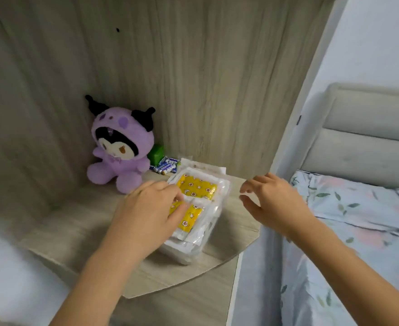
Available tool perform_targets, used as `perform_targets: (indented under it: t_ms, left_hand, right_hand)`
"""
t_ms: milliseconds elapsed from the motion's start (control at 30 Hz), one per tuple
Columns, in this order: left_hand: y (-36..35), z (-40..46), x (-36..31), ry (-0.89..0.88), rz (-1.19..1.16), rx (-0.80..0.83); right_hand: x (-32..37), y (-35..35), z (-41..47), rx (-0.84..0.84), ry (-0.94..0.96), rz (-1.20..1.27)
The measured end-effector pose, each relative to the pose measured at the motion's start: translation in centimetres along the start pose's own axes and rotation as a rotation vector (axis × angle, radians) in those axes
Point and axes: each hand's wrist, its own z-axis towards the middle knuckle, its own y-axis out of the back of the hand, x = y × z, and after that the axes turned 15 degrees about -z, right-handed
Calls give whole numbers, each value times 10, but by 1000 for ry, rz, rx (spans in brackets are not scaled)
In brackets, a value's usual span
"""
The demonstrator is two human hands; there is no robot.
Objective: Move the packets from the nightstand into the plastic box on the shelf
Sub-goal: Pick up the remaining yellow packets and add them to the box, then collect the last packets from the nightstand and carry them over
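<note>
Forearms entering from the lower edge, both reaching toward a clear plastic box (195, 234) on a wood-grain shelf (81, 231). Left hand (146, 215) laid over the near-left part of the box, fingers curled down onto the topmost yellow star-print packets (197, 189); grip or mere press not distinguishable. Right hand (268, 198) held in the air just right of the box, fingers and thumb spread, holding nothing and touching nothing. Packets stacked to or above the rim, wrapped in clear film; nightstand not in view. Purple plush toy (119, 147) seated at the back left, with a green pack (156, 154) and loose batteries (166, 166) behind the box. Bed with floral sheet (349, 231) at right.

Likely stage: settling the packets into the box. Risks as judged: slick film letting the top packets slide off an overfull stack when the left hand lifts; downward pressure on one side tipping or shifting the light box toward the curved shelf edge; a stray push rearward disturbing the batteries.
</note>
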Motion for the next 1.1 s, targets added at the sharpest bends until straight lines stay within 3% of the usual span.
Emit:
perform_targets:
  t_ms: [200,433,600,767,933,1100]
  left_hand:
    - [-37,19,-50,-396,-37,254]
    - [-94,-43,-162,-806,-62,618]
    - [-130,-159,-278,-1127,-80,850]
    - [-147,-317,-395,-1387,-47,1006]
    - [-158,-472,-483,-1505,-29,1131]
    - [-165,-584,-554,-1592,-42,1235]
  right_hand:
    - [-2,36,-112,144,-468,-63]
    - [30,92,-335,414,-1045,-162]
    - [94,150,-519,669,-1429,-194]
    - [179,200,-678,788,-1741,-145]
    - [252,249,-814,903,-1943,-121]
    - [288,273,-911,893,-2121,-92]
